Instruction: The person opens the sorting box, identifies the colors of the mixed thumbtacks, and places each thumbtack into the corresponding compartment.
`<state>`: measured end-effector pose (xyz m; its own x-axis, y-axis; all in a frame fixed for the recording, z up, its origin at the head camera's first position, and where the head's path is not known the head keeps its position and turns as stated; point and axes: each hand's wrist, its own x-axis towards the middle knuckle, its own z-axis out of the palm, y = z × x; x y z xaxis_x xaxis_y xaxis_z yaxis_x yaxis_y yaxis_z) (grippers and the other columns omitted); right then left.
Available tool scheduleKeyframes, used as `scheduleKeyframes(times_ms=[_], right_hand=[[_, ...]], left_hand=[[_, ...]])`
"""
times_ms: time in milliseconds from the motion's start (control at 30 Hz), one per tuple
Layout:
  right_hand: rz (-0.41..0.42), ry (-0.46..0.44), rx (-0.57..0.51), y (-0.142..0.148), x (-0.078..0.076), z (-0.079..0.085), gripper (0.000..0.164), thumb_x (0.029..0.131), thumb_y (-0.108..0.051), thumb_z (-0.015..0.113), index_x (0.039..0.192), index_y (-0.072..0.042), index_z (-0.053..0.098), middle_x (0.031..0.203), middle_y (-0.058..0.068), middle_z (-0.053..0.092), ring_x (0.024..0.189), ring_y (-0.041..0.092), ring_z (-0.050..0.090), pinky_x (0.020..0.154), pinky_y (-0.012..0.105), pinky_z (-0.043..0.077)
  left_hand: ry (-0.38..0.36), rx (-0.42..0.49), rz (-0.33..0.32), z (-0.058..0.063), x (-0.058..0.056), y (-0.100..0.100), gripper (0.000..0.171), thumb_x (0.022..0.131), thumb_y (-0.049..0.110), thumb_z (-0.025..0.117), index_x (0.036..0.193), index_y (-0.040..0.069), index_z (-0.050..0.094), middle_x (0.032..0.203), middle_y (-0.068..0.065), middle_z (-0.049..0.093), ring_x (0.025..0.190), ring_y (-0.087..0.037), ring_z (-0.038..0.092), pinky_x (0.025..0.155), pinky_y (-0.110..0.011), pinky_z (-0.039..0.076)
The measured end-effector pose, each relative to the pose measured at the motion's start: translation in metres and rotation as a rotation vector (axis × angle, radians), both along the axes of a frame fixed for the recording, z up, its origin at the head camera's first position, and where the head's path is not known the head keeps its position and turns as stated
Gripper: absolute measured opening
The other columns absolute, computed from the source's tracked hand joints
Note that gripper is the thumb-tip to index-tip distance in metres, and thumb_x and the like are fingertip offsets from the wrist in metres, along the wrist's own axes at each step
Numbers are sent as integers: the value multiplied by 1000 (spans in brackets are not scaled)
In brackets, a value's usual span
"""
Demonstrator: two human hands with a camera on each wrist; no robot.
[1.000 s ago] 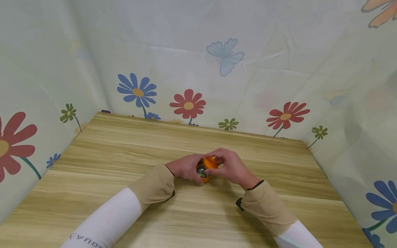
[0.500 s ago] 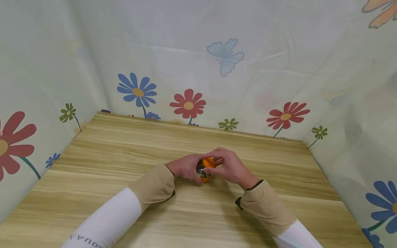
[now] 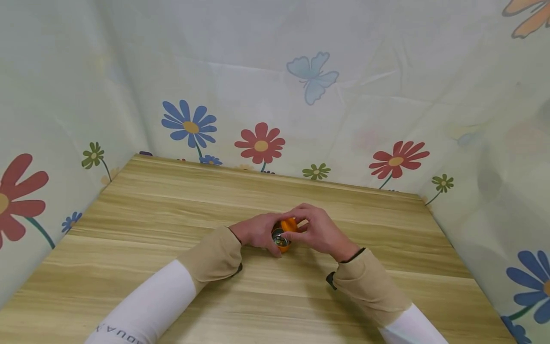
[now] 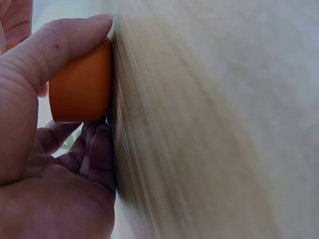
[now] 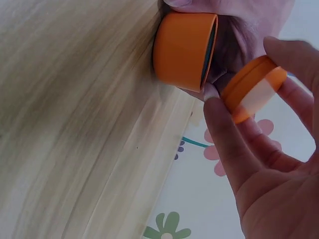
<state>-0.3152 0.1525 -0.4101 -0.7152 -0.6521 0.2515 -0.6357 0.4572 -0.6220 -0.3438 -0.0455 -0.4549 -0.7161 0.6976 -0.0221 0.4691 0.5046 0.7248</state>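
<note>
A small round orange tin (image 3: 284, 249) stands on the wooden table, its top off. Dark, shiny contents with coloured specks show inside it in the head view. My left hand (image 3: 259, 231) grips the tin's side, thumb on the near side and fingers round the far side, as the left wrist view also shows the tin (image 4: 82, 89). My right hand (image 3: 320, 233) holds the orange lid (image 5: 254, 87) by its edge between thumb and fingers. The lid is tilted beside the tin's open mouth, and a right fingertip (image 5: 212, 92) is right at the tin's rim.
The wooden table (image 3: 180, 205) spreads around both hands. A pale cloth wall (image 3: 240, 86) printed with flowers and a butterfly rises behind the table's back edge and along both sides.
The lid has shifted slightly left and tilted more upright over the tin, together with the right fingers. The left hand and the tin have stayed in place.
</note>
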Motion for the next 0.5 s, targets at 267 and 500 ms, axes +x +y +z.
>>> scheduleKeyframes(times_ms=[267, 500], right_hand=[[54, -49, 7, 1, 0, 1, 39, 81, -12, 75, 117, -10, 63, 104, 1, 54, 91, 18, 56, 74, 40, 51], [38, 34, 31, 1, -1, 2, 41, 77, -13, 78, 115, -11, 64, 100, 0, 57, 87, 18, 59, 73, 38, 52]], left_hand=[[39, -24, 0, 0, 0, -1, 92, 61, 24, 89, 139, 22, 40, 114, 10, 51, 99, -9, 49, 89, -22, 37], [33, -11, -7, -2, -1, -1, 93, 61, 25, 89, 139, 21, 39, 115, 9, 51, 98, -7, 49, 89, -22, 37]])
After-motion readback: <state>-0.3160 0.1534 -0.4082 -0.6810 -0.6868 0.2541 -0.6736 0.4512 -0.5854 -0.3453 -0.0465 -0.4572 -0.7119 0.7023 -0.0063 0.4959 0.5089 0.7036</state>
